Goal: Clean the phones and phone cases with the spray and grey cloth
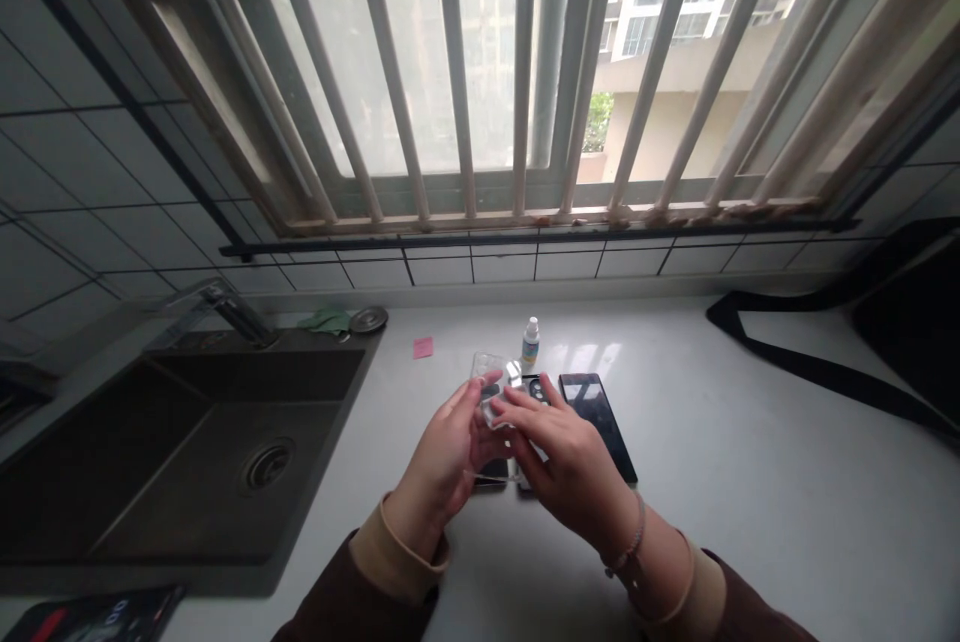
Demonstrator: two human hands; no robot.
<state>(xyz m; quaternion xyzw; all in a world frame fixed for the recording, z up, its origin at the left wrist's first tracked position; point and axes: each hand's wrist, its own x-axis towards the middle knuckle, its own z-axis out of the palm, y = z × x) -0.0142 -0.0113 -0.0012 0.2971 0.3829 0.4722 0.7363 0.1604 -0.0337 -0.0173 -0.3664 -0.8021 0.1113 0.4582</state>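
**Over the white counter, two hands meet at a piece of clear plastic**

Near the middle of the counter (750, 502), the left hand (450, 442) curls around the clear plastic (491, 412), and the fingers of the right hand (559, 442) reach across onto it. The two hands are together; whether the right one grips or only touches, I cannot tell. Another clear edge shows just beyond the left fingertips, perhaps part of the same piece. A thin pale cord (487, 475) runs below, between the hands.

Under and beside the hands, space is tight. A phone with round lenses (535, 387) is partly covered by the right hand, and a dark phone (600, 422) lies just beside that hand, its far right corner uncovered. A small white bottle (531, 342) stands upright close beyond the fingers.

To the left, a strip of counter separates the left hand from the sink's rim (225, 577), with a pink note (423, 348) farther back. To the right, a wide stretch of counter runs from the dark phone to a black strap (795, 362).
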